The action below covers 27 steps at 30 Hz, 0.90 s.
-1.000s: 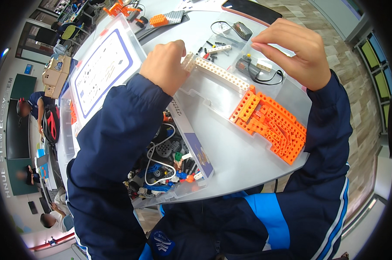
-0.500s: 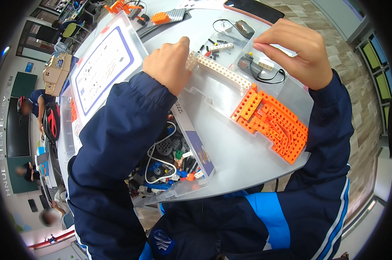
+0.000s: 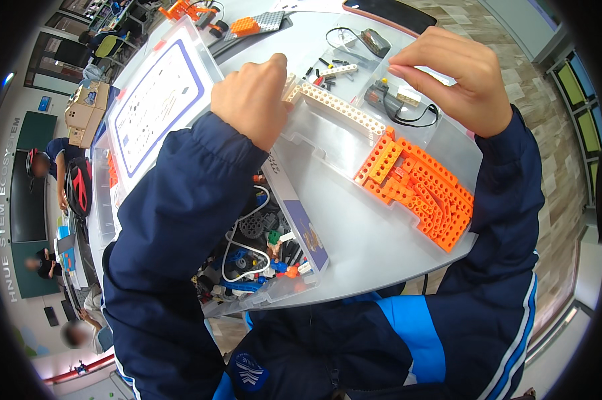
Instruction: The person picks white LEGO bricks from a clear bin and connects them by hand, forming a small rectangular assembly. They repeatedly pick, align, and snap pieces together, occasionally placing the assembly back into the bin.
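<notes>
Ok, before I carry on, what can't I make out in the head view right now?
All in the head view:
- Left hand: most fingertips and any grip, hidden by the hand itself.
- Right hand: anything tiny between thumb and fingertips, too small to tell.
- Open parts bin: its left side, covered by the left sleeve.
- Black pegs: exact shapes, too small.
- Orange wheeled model: cut off by the upper edge.

Pale grey table [image 3: 357, 247], clear parts bin [image 3: 306, 230], clear plastic tray [image 3: 326, 137], dark phone [image 3: 393, 16]
</notes>
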Motion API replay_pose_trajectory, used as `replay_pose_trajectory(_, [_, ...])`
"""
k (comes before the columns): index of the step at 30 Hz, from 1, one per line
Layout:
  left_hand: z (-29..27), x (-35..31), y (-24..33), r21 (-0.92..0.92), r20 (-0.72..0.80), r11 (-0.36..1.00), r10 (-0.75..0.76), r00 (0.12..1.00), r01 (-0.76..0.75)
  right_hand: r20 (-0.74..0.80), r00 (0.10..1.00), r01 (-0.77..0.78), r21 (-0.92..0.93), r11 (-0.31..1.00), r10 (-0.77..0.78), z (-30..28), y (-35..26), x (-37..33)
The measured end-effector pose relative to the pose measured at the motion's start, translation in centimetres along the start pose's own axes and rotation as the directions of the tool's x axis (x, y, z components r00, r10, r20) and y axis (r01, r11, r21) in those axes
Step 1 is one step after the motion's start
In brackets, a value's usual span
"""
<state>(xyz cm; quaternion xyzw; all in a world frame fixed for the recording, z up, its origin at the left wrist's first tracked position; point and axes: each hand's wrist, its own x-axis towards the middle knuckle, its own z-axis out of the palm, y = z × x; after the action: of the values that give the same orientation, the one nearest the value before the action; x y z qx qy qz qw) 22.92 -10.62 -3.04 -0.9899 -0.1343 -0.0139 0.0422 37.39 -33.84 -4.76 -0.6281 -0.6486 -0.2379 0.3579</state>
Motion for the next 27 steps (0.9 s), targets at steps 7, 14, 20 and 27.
replay_pose_trajectory(7, [0.45,0.18,-0.19,0.005,-0.016,0.998,0.056,0.998,-0.056,0.001,1.000,0.010,0.001,1.000,-0.010,-0.01,0.04,-0.03])
replay_pose_trajectory(14, [0.83,0.06,-0.17,0.026,0.004,0.995,0.099,0.995,-0.099,0.002,1.000,0.009,0.002,1.000,-0.009,-0.04,0.08,-0.05])
replay_pose_trajectory(20, [0.85,0.24,-0.15,0.004,0.014,0.990,0.143,0.990,-0.143,0.013,1.000,0.013,0.001,1.000,-0.013,-0.16,0.04,-0.04])
replay_pose_trajectory(27, [0.31,0.38,0.13,0.049,0.082,0.989,0.133,0.988,-0.137,0.054,0.998,0.020,0.001,1.000,-0.020,-0.57,-0.28,0.21])
